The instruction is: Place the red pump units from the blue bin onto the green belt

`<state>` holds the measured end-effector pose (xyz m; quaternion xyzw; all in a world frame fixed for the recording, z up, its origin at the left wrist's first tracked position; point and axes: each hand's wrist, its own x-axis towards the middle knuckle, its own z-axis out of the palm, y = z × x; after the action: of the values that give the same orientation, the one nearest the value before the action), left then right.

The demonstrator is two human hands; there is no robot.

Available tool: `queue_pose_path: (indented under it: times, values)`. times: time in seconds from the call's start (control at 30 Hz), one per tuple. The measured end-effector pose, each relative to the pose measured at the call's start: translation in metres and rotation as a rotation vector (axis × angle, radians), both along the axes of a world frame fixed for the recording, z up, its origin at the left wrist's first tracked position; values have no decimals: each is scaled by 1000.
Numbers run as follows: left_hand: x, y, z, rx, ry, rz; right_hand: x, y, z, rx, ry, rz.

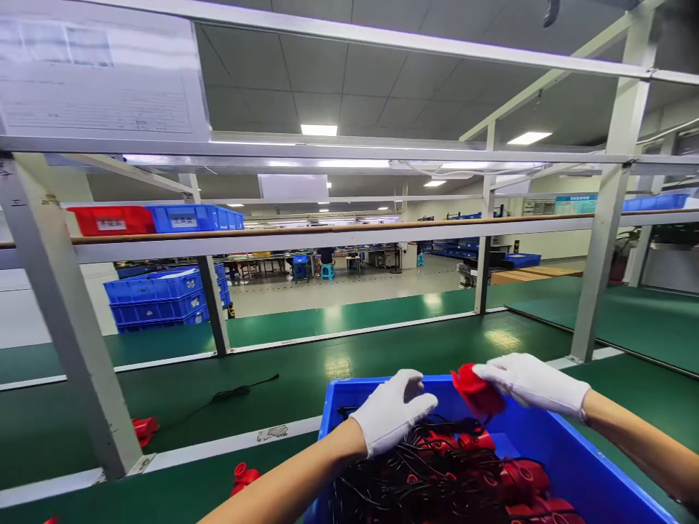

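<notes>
My right hand [532, 382], in a white glove, grips a red plastic part [479, 393] above the far side of a blue bin [606, 469]. The part's exact kind is unclear. My left hand [396, 413], also gloved in white, hovers over the bin's left side with thumb and fingers apart and nothing visible between them. Beneath both hands the bin holds several red parts [524, 477] tangled with black cables [404, 477]. My left forearm hides the bin's near left wall.
Grey posts [76, 320] and a shelf rail [338, 240] frame the green bench [284, 407]. On it lie a red part [244, 477], another red part [145, 431] behind the left post, and a bundled black cable [234, 393]. Stacked blue crates [158, 298] stand farther left.
</notes>
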<state>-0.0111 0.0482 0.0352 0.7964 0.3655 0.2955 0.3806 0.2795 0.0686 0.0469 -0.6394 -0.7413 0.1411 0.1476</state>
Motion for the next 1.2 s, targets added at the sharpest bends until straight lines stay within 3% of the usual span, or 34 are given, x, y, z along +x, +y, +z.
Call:
queue_pose_path:
  times: [0.1,0.23,0.37,0.47,0.6,0.7,0.77,0.9,1.03,1.1,1.2]
  values:
    - [32,9,-13,-165,-363,-39,-42,-20,24,-10,314,19]
    - [57,13,-24,-562,-836,-149,-89,-42,31,46,490,62]
    - [55,20,-32,-930,-1036,-270,-92,-47,20,9,668,117]
    - [47,25,-36,-965,-1029,-357,-83,-44,9,0,672,117]
    - [42,29,-37,-825,-978,-448,-80,-48,4,21,622,132]
    - [39,25,-32,-749,-1001,-415,-83,-58,7,37,583,206]
    - [37,18,-25,-656,-998,-327,-86,-64,8,44,562,259]
    - [32,4,-15,-220,-819,-104,-94,-68,1,-56,524,203]
    - [30,0,-23,140,-581,20,-92,-54,-4,-122,548,64]
    - [32,-3,-31,352,-492,177,-77,-40,8,-129,597,42]
    - [40,-16,-41,612,-461,330,-42,-11,53,6,562,-81]
